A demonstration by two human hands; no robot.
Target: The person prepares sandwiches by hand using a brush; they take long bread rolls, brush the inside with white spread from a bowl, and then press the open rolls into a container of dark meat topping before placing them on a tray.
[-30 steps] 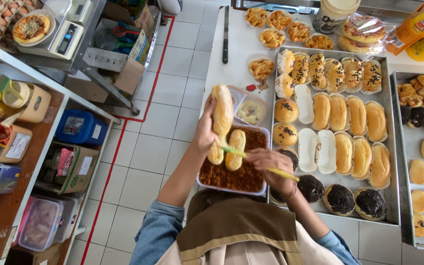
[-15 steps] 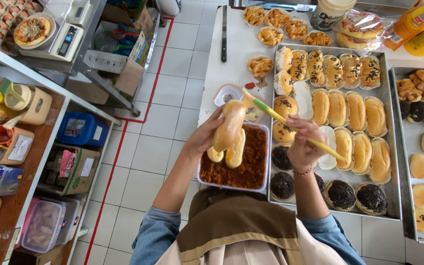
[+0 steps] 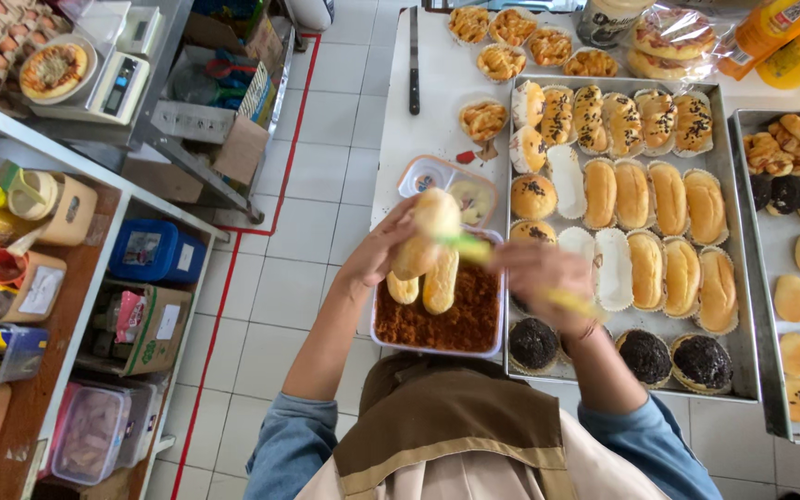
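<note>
On the white counter (image 3: 437, 130), near its front edge, the floss tub (image 3: 437, 324) sits against the bun tray (image 3: 525, 370). Left hand (image 3: 377, 255) closed around a bun (image 3: 428, 231) over the tub; tilted, it could slip. Right hand (image 3: 548, 282) grips a yellow spatula (image 3: 474, 248), blurred, now at the bun; half a second earlier it pointed away.

The long bun (image 3: 426, 231) held up by the left hand (image 3: 377, 255) has a smooth, faintly glossy baked crust. Under it, the rectangular tub (image 3: 437, 347) looks like thin translucent plastic, filled with coarse, crumbly, matt brown floss (image 3: 451, 319). To the right, the baking tray (image 3: 743, 366) is dull grey metal, its empty bun liners (image 3: 613, 255) white pleated paper. The right hand (image 3: 548, 282) grips a yellow-green tool (image 3: 469, 245), blurred, seemingly plastic. The floor tiles (image 3: 289, 296) are smooth, slightly shiny white.
</note>
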